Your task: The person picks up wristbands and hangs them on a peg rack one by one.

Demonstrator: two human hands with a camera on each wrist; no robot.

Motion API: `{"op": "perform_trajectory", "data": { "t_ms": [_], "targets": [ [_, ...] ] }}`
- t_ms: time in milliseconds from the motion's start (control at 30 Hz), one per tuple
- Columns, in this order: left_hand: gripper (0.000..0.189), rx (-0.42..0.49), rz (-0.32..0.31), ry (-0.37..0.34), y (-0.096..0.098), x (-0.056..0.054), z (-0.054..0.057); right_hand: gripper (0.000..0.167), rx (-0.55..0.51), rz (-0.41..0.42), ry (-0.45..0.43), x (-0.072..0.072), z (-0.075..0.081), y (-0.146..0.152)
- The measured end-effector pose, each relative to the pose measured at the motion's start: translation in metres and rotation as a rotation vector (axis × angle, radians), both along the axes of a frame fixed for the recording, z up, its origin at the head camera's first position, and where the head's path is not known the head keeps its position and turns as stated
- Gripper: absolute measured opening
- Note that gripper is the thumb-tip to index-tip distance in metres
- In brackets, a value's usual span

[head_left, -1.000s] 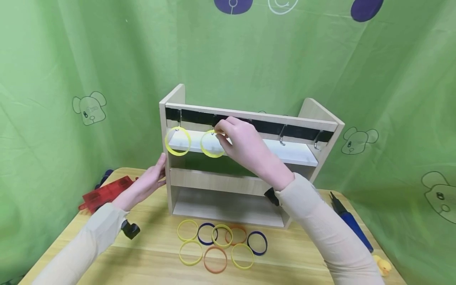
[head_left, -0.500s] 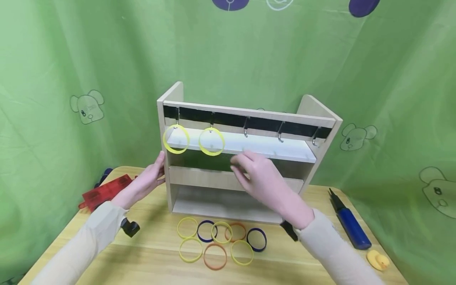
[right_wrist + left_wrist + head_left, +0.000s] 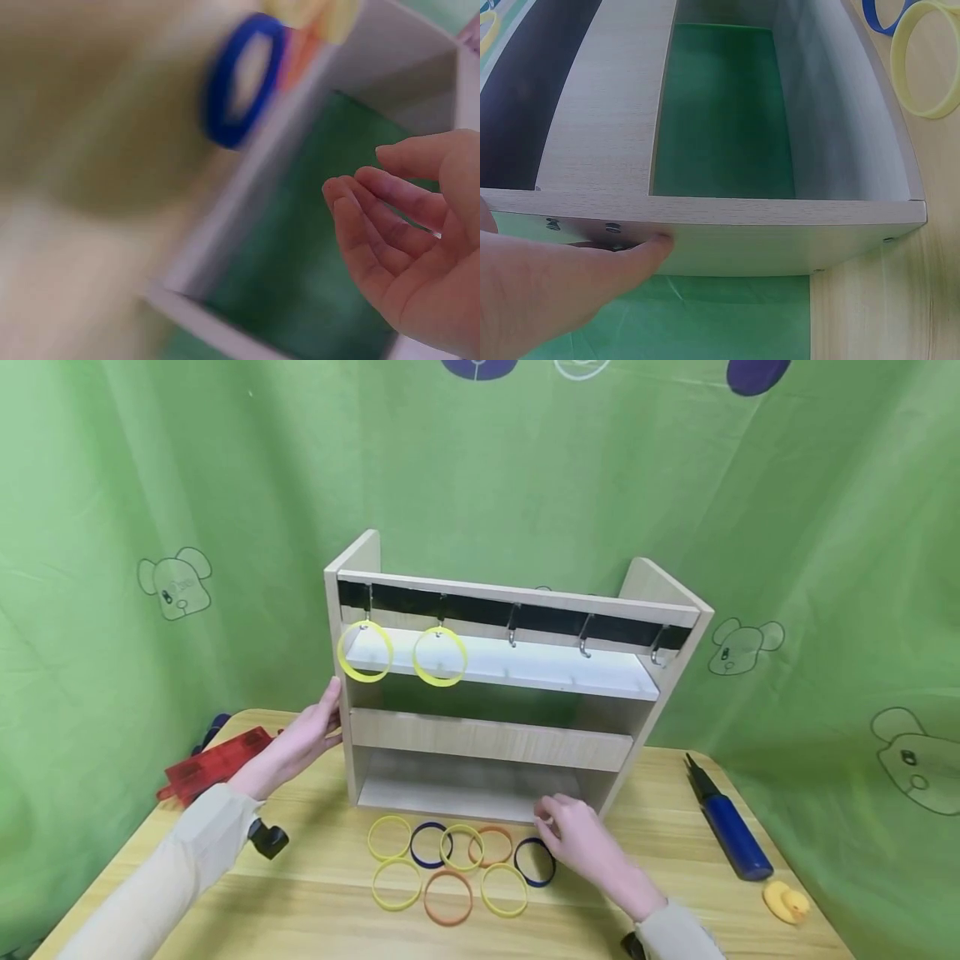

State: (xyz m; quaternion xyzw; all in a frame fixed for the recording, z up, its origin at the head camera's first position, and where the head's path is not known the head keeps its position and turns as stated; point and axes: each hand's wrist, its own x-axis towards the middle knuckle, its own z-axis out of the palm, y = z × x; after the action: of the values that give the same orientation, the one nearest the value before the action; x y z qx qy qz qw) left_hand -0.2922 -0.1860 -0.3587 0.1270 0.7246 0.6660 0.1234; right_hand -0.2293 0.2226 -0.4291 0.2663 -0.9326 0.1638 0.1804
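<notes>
My left hand [image 3: 303,741] rests, fingers extended, against the rack's [image 3: 491,740] side, probably steadying it; my right hand [image 3: 579,837], loosely bent, holding nothing, is near the rightmost blue ring [image 3: 537,883] on the desk [image 3: 300,902].

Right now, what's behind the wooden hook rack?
Over the top of the wooden hook rack, you can see a green curtain; more green shows through the middle gap. Anything behind the solid wood is covered, so I can't tell.

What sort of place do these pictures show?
Probably an indoor play or practice corner: a green fabric curtain with cartoon animal heads hangs behind a light wooden table, which holds a pale wooden hook rack and a small yellow toy duck.
</notes>
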Motion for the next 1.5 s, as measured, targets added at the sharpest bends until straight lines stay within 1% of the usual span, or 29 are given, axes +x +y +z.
{"op": "perform_trajectory", "data": {
  "t_ms": [133,200,367,500,667,767,967,1067,1267,1367,1500],
  "targets": [
    [0.090,-0.003,0.003,-0.002,0.000,0.000,0.000,0.008,0.001,-0.059,-0.047,-0.002,-0.021,0.010],
    [0.090,-0.005,0.006,-0.004,0.000,0.001,0.000,0.010,0.012,-0.072,-0.063,-0.004,-0.029,0.014],
    [0.091,-0.009,0.003,-0.003,0.001,0.002,0.000,0.011,0.057,-0.047,-0.104,-0.010,-0.041,0.022],
    [0.091,-0.005,0.001,-0.002,0.002,0.002,-0.001,0.009,0.070,-0.016,-0.100,-0.011,-0.046,0.024],
    [0.091,-0.001,0.003,0.003,0.001,0.002,-0.001,0.010,0.056,0.003,-0.064,-0.011,-0.046,0.024],
    [0.091,-0.004,0.004,0.005,0.001,0.002,-0.001,0.011,0.051,0.002,-0.056,-0.011,-0.045,0.024],
    [0.090,-0.011,0.008,0.007,0.000,0.002,0.000,0.009,0.067,-0.026,-0.124,-0.012,-0.046,0.025],
    [0.090,-0.013,0.007,0.005,0.001,0.002,0.000,0.009,0.076,-0.034,-0.132,-0.012,-0.047,0.025],
    [0.090,-0.011,0.004,0.009,0.001,0.002,0.001,0.011,0.066,-0.018,-0.091,-0.011,-0.044,0.026],
    [0.090,-0.011,0.001,0.013,0.001,0.001,0.001,0.011,0.042,-0.007,-0.076,-0.010,-0.039,0.026],
    [0.090,-0.006,0.004,0.012,0.000,0.001,0.000,0.012,0.003,0.025,-0.027,-0.007,-0.029,0.027]
  ]
}}
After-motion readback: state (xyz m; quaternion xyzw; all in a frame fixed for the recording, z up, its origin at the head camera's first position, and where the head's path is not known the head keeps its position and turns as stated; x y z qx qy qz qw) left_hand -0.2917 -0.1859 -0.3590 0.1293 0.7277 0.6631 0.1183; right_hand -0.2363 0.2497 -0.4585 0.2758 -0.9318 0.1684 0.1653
